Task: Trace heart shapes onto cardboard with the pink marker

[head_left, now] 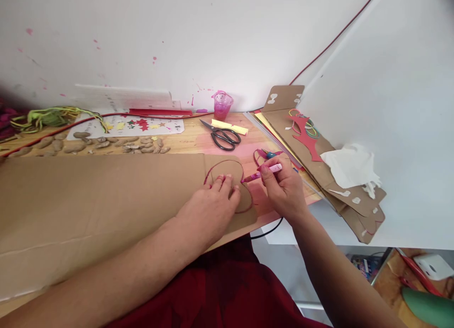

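Note:
A long brown cardboard sheet (106, 195) lies along the table, with a rounded, heart-like outline (227, 160) drawn in dark pink near its right end. My left hand (213, 205) rests on the cardboard inside that outline, fingers laid flat and holding nothing. Between the fingers of my right hand (285, 188) is a pink and white marker (264, 172). Its tip touches, or is very close to, the notch on the outline's right side. Behind my right hand lies a pink-edged cut-out (260, 158), partly hidden, with a blue-tipped item (271, 155) by it.
Black-handled scissors (226, 139) and a yellow paper strip (230, 126) lie behind the cardboard. A pink-stained plastic cup (222, 106) stands against the wall. Peanuts (142, 146) line the left. Folded cardboard (344, 195), red paper (308, 138) and white tissue (351, 165) are at right.

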{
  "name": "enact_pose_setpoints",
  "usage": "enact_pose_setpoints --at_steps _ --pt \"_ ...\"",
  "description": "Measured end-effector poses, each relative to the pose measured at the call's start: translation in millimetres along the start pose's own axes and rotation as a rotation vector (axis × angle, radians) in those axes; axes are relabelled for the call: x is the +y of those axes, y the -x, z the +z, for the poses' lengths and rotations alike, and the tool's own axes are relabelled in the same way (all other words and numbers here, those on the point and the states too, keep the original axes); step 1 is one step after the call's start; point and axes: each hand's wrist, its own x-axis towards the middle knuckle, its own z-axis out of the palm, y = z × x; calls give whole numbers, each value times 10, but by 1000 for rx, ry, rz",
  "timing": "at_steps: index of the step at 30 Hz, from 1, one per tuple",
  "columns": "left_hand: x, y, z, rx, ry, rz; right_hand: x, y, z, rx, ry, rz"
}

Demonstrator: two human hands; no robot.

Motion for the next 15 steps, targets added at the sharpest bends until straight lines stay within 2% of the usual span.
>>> enact_pose_setpoints --at_steps 15 --pt "-7 16 -1 4 6 -15 7 115 -83 -38 -64 92"
